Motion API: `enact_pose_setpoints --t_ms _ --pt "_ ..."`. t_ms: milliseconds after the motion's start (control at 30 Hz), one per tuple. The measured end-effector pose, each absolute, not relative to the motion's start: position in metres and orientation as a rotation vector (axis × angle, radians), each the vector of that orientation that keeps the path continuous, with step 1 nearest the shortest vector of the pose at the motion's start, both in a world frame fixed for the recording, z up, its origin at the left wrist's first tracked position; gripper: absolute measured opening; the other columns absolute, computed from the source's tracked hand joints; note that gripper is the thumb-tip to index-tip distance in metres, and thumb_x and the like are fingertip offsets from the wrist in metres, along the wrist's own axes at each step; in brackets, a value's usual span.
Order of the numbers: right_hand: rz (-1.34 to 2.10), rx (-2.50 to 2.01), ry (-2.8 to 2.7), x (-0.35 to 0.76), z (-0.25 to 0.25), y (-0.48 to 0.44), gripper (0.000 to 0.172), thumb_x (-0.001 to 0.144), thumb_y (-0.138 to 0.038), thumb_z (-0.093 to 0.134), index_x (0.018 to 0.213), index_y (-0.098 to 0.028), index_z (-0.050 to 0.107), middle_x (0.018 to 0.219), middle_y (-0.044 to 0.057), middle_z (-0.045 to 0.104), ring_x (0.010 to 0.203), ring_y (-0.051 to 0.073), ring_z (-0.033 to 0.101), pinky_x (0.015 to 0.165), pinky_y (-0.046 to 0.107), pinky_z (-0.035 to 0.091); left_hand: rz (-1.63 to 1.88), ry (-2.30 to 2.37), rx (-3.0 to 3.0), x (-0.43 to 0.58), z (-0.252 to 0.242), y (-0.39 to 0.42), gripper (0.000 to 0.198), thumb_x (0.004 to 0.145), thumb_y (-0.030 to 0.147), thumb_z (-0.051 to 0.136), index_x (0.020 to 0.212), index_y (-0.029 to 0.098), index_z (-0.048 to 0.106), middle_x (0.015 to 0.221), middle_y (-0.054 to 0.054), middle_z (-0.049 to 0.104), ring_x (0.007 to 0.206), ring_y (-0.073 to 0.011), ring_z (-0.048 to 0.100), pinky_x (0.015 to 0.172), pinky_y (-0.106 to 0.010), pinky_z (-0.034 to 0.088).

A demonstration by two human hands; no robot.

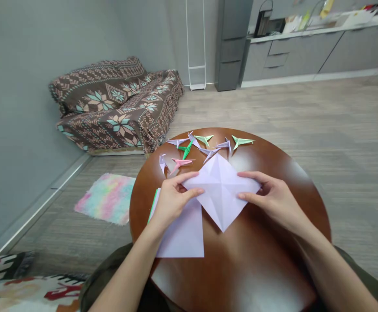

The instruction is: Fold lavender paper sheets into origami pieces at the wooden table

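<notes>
A square sheet of pale lilac origami paper [221, 190], marked with crossing creases, is held above the round table with one corner toward me. My left hand [176, 193] pinches its left corner between thumb and fingers. On the opposite side, my right hand [267, 193] grips the right corner the same way. Partly beneath my left hand and forearm lies a stack of paper sheets [185, 234], lilac on top with a green edge showing. Folded paper figures sit beyond the sheet, among them a pink one [180, 164], a dark green one [186, 149] and a light green one [241, 141].
The brown round table [257, 268] stands before me. Behind it on the left is a sofa [120, 104] under a patterned cover, with a fluffy pastel rug [107, 198] on the floor. A grey fridge [232, 43] and kitchen cabinets [293, 54] line the far wall.
</notes>
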State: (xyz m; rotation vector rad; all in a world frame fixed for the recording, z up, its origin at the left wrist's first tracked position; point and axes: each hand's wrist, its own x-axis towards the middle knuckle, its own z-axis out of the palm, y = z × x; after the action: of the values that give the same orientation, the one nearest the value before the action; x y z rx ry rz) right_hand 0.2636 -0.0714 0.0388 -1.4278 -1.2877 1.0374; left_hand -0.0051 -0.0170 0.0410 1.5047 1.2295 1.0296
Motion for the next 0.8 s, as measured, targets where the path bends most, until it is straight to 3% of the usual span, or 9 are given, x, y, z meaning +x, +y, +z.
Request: enact_pose_setpoints --t_ms 167,267,367,467,633,733,800 --pt "0.774 -1.488 -1.43 0.261 0.052 -0.078 0.027 0.078 -0.042 0.084 0.098 -0.024 0.08 0.089 0.004 0.077 0.076 0.022 0.065 0.067 0.031 0.051 1.076 1.22 1.645 -0.008 0.044 -0.019 0.036 0.073 0.038 0.089 0.104 0.022 0.085 0.1 -0.008 0.08 0.074 -0.0188 0.063 0.067 -0.03 0.046" --pt "0.647 -1.399 -1.499 0.262 0.056 -0.079 0.014 0.083 -0.039 0.081 0.086 -0.025 0.08 0.086 0.004 0.074 0.082 0.023 0.066 0.074 0.033 0.05 1.134 1.157 1.744 -0.009 0.05 -0.022 0.02 0.076 0.036 0.088 0.091 0.022 0.086 0.087 -0.006 0.076 0.08 -0.0199 0.064 0.083 -0.035 0.05" --pt "0.591 -1.313 -1.505 0.264 0.06 -0.079 0.014 0.082 -0.037 0.082 0.076 -0.025 0.078 0.094 0.006 0.072 0.094 0.025 0.067 0.081 0.034 0.05 1.162 1.104 1.789 -0.01 0.057 -0.025 0.014 0.077 0.035 0.087 0.073 0.022 0.083 0.09 -0.006 0.072 0.09 -0.0213 0.065 0.098 -0.039 0.049" --pt "0.736 -1.3 -1.389 0.266 0.065 -0.079 0.02 0.083 -0.041 0.082 0.074 -0.023 0.077 0.092 0.005 0.074 0.087 0.022 0.067 0.075 0.031 0.05 1.057 1.021 1.668 -0.012 0.06 -0.026 0.021 0.079 0.035 0.085 0.067 0.019 0.079 0.098 -0.008 0.074 0.101 -0.0247 0.068 0.096 -0.039 0.053" --pt "0.852 -1.35 -1.206 0.267 0.062 -0.072 0.027 0.083 -0.045 0.083 0.073 -0.02 0.077 0.063 0.001 0.068 0.062 0.014 0.061 0.062 0.026 0.048 0.987 0.993 1.227 -0.011 0.051 -0.022 0.027 0.075 0.039 0.088 0.08 0.015 0.077 0.078 -0.005 0.073 0.066 -0.0141 0.067 0.064 -0.025 0.057" --pt "1.024 -1.255 -0.988 0.262 0.056 -0.066 0.03 0.076 -0.044 0.088 0.078 -0.018 0.074 0.057 -0.001 0.067 0.052 0.011 0.059 0.054 0.022 0.048 1.099 0.94 1.07 -0.006 0.048 -0.022 0.033 0.078 0.043 0.086 0.094 0.016 0.073 0.073 -0.002 0.071 0.063 -0.0119 0.068 0.065 -0.022 0.057" --pt "1.114 -1.183 -0.83 0.256 0.054 -0.064 0.036 0.069 -0.042 0.093 0.082 -0.019 0.069 0.054 -0.001 0.068 0.047 0.011 0.061 0.048 0.021 0.049 1.155 0.818 1.114 -0.001 0.049 -0.028 0.053 0.086 0.051 0.077 0.13 0.024 0.062 0.098 -0.005 0.074 0.079 -0.0159 0.074 0.076 -0.028 0.06"
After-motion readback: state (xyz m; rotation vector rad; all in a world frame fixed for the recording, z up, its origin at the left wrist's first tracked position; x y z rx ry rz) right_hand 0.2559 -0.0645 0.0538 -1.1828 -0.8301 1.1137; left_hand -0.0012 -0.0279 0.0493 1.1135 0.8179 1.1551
